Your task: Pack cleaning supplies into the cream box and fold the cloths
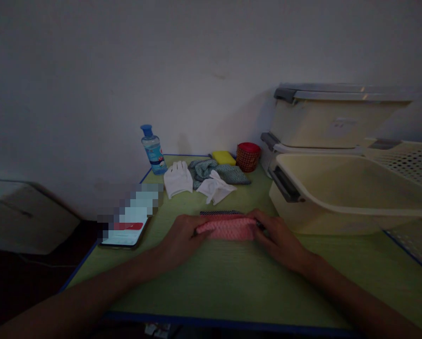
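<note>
A pink textured cloth (pixel 232 229), folded into a flat strip, is held between my two hands over the green table. My left hand (pixel 187 235) pinches its left end between thumb and fingers. At the right end, my right hand (pixel 276 240) grips the cloth in the same way. Just behind it shows a strip of dark patterned fabric (pixel 221 213); I cannot tell if it is part of the same piece. Farther back lie two white gloves, one flat (pixel 178 180) and one crumpled (pixel 216 187), against a bunched grey-green cloth (pixel 205 170).
A smartphone (pixel 129 226) with a lit screen lies at the left edge of the table (pixel 211 292). At the back stand a blue bottle (pixel 154 153), a yellow sponge (pixel 224 157) and a red woven basket (pixel 248 157). An open cream bin (pixel 323 219) and a lidded box (pixel 323 122) fill the right.
</note>
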Available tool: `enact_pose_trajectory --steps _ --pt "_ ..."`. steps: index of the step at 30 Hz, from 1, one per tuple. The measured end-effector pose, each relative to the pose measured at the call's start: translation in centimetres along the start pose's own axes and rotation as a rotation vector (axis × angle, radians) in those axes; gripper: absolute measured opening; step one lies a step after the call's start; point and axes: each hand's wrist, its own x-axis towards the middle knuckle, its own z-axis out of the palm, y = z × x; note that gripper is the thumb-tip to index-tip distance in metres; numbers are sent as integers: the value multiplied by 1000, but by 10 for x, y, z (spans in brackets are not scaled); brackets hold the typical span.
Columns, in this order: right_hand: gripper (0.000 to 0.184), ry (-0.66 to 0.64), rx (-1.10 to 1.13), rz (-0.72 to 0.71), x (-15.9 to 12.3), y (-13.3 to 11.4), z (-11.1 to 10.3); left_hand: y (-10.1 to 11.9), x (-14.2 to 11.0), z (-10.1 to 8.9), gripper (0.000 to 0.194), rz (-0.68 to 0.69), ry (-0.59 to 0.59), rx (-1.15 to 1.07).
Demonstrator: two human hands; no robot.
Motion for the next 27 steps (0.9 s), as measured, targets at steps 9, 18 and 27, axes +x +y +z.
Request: enact_pose_trajectory --steps 9,18,27 --pt "11 191 121 198 13 4 10 -19 21 7 25 -186 101 -321" --pt "5 250 -58 148 17 7 18 -15 25 9 14 -142 216 -232" --pt "6 231 -242 118 17 7 19 -9 26 13 9 -33 249 42"
